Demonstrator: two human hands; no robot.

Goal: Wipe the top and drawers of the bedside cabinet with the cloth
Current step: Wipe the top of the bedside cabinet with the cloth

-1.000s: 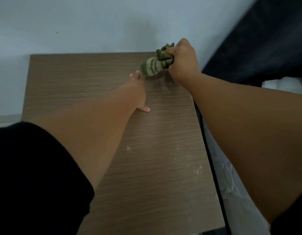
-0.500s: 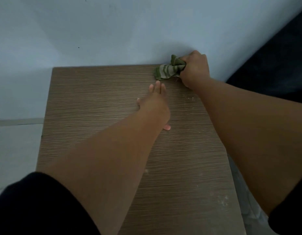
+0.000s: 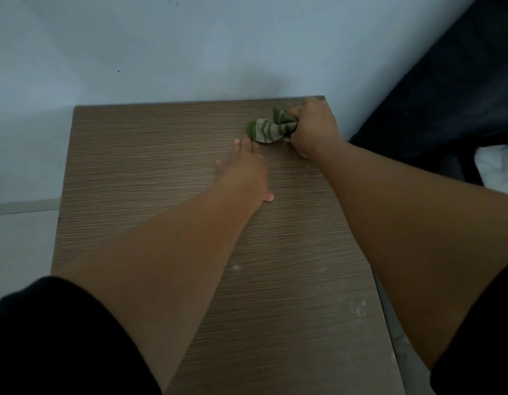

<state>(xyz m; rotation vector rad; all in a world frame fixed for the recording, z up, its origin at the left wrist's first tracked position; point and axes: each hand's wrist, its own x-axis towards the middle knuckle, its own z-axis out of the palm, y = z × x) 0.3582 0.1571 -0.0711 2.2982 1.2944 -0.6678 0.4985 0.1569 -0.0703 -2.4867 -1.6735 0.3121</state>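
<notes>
Back from the wall edge, right hand (image 3: pixel 311 125) fingers clench cloth (image 3: pixel 268 129); left hand (image 3: pixel 242 169) seemingly flat.

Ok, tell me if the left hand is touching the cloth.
Cannot tell. In the head view the left hand's fingertips reach the striped cloth's near edge, but no contact or gap shows plainly.

Drawers out of sight below cabinet top (image 3: pixel 150 172); near edge cut off. Cloth (image 3: pixel 268 129) partly buried in right hand (image 3: pixel 311 125).
</notes>
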